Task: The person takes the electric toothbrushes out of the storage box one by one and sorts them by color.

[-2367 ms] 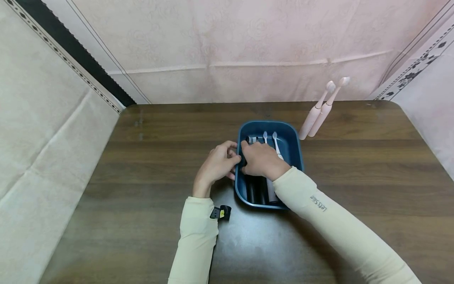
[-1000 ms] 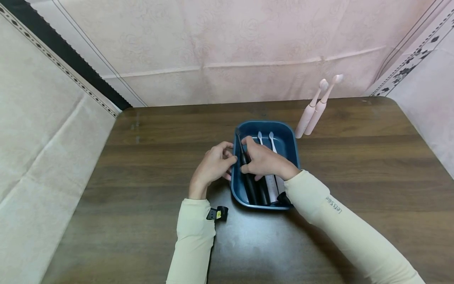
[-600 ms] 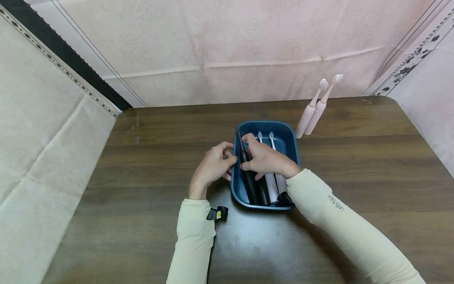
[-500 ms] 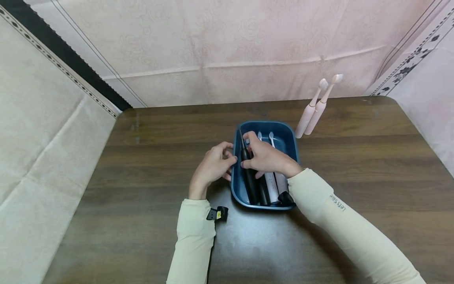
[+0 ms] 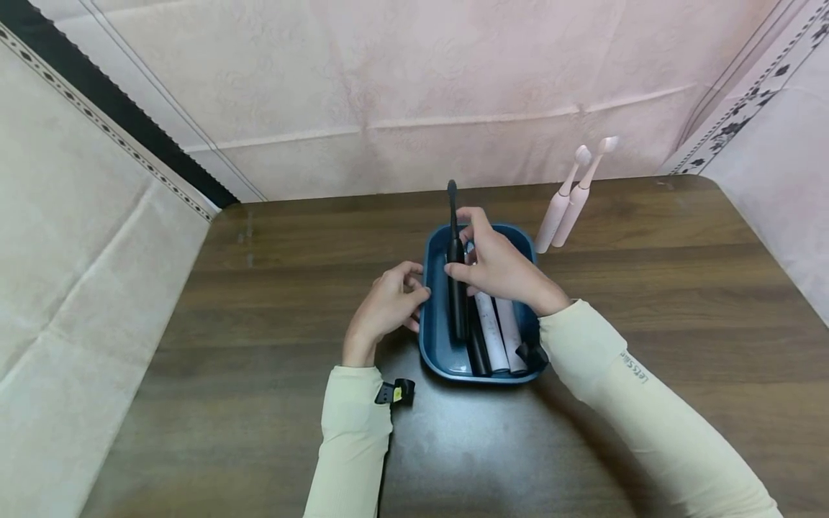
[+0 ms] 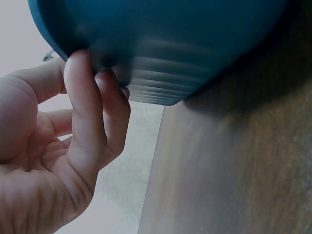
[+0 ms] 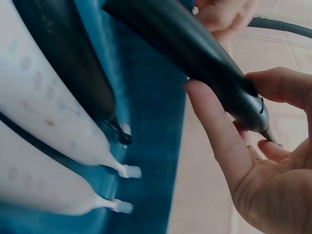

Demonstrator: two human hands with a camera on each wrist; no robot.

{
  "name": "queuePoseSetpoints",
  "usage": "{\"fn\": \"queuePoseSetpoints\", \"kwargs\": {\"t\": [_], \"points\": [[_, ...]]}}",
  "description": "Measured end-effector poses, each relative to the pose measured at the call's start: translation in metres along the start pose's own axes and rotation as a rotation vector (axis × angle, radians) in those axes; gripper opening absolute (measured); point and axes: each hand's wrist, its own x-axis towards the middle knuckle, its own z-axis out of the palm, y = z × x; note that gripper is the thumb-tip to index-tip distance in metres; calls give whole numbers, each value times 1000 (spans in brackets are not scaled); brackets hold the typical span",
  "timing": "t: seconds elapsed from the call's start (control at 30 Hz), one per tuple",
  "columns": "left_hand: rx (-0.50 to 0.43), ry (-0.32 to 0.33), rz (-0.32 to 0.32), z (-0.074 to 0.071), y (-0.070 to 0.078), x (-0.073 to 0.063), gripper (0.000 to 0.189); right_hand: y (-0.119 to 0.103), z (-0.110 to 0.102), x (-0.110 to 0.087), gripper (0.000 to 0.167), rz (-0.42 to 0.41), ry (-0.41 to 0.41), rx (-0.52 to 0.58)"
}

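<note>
In the head view my right hand [image 5: 499,270] grips a black electric toothbrush [image 5: 457,288] between thumb and fingers. The brush is raised, head up, over the left part of a blue tray [image 5: 435,352]. In the right wrist view the fingers hold the black handle [image 7: 195,46] near its neck end. Another black toothbrush [image 5: 478,349] and two white ones [image 5: 494,338] lie side by side in the tray. My left hand [image 5: 388,306] holds the tray's left rim with bent fingers. In the left wrist view fingertips [image 6: 78,66] touch the tray's outer wall [image 6: 165,53].
Two pink electric toothbrushes [image 5: 562,208] stand upright on the brown wooden table [image 5: 259,316], just behind and right of the tray. Pale patterned cloth [image 5: 311,86] hangs behind the table.
My right hand has taken hold of the leftmost black toothbrush and lifted it up from the tray, away from the other brushes. My left hand has stayed at the tray's rim.
</note>
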Motion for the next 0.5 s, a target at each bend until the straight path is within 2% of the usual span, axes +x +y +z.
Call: {"fn": "queuePoseSetpoints", "kwargs": {"t": [0.17, 0.3, 0.5], "points": [[11, 0, 14, -4, 4, 1, 40, -9, -8, -2, 78, -124, 117, -91], [15, 12, 24, -5, 7, 1, 41, -13, -10, -4, 77, -178, 186, -124], [-9, 11, 3, 0, -2, -4, 41, -10, -8, -7, 75, -200, 187, -116]]}}
